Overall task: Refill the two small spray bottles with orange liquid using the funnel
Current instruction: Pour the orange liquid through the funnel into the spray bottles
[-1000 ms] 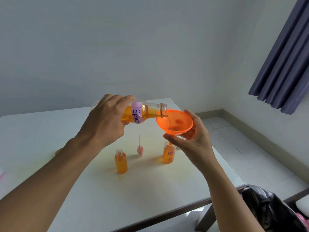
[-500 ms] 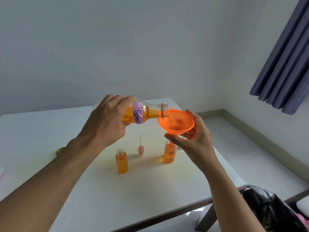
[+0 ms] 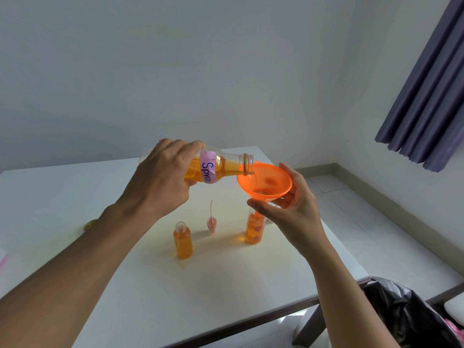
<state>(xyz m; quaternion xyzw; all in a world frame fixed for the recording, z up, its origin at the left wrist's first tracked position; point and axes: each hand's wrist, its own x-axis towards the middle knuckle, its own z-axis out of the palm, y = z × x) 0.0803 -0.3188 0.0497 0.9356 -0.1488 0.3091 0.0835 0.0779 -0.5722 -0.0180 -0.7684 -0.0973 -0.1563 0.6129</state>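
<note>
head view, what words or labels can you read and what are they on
"Spra" plus a cut-off letter: handwritten on the purple label of the large bottle in the left hand.
No words on the flowered small bottle under the funnel, only flower prints.

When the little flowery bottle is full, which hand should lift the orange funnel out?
Probably the right hand: it holds the orange plastic funnel, whose spout sits in the small flower-printed bottle. The left hand is busy gripping the tilted clear bottle labelled Spray.
</note>
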